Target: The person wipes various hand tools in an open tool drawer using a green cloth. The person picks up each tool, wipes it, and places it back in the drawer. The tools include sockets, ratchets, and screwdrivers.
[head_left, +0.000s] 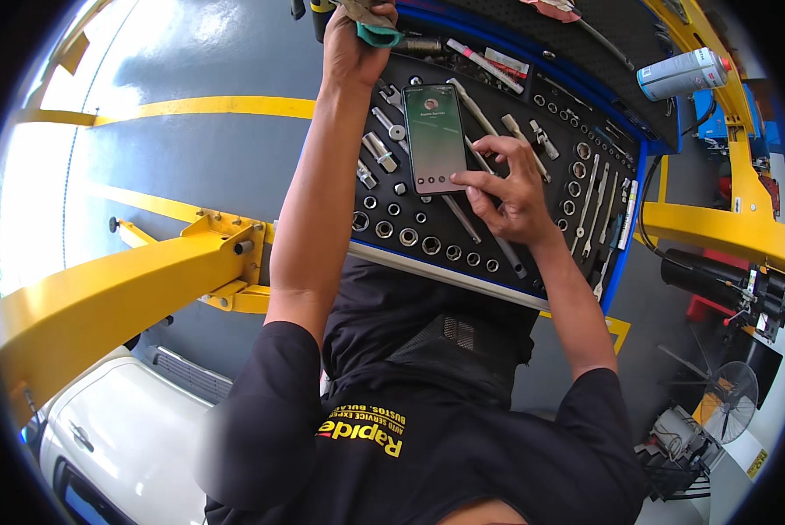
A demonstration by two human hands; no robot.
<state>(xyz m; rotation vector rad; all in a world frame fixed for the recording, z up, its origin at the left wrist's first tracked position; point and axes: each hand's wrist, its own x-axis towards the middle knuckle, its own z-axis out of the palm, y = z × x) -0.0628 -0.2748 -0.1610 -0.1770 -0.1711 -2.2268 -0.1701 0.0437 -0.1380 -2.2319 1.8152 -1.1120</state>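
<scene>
A smartphone (436, 140) with a lit green-to-pink screen lies face up on the tools in a blue-edged drawer (322, 219). My right hand (511, 188) reaches over it from the right, fingers apart and bent, holding nothing. Its index fingertip is at the lower right corner of the screen, touching it or just above it. Far off at the upper edge, my left hand (357, 52) grips a tan and green cloth (377, 33), partly cut off by the picture's edge. Several chrome sockets (408, 237) stand in a row in front of the phone.
Long bars and wrenches (589, 206) fill the drawer's right side. A spray can (683, 73) stands beyond it at the upper right. Yellow lift arms (139, 289) flank me, with a white vehicle (130, 429) at lower left and a fan (729, 398) at lower right.
</scene>
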